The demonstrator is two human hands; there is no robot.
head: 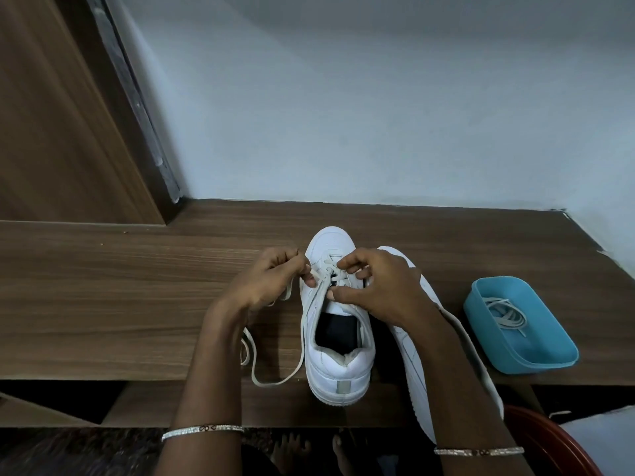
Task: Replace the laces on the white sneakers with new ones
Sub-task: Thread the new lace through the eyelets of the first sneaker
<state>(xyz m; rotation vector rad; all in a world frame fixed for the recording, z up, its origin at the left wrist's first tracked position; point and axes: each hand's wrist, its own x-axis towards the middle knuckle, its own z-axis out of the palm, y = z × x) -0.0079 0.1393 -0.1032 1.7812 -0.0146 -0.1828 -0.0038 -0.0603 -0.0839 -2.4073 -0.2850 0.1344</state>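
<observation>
Nearest, at the bottom edge, bare feet (292,448) show below the table, with the curved rim of a red chair (556,448) to the right. Each wrist carries a thin silver bangle, one on the left (202,430) and one on the right (479,451).

On the near edge of the wooden table (120,286) stands a white sneaker (338,365), upright, heel toward the person and toe pointing away. A loose white lace (275,381) trails from its left side in a loop across the tabletop. A second white sneaker (409,341) lies tipped on its side just to the right, touching the first and partly hidden by the right forearm.

Farther right sits a blue tray (536,359) with a bundle of laces (505,314) inside, well apart from the hands.

Over the eyelets, the left hand (271,280) pinches the lace between thumb and curled fingers at the shoe's left side. The right hand (378,286) is curled over the eyelet rows, fingertips nipping the lace there, thumb by the tongue.

Beyond stand a pale wall (378,115) and, far left, a wooden panel (51,115).
</observation>
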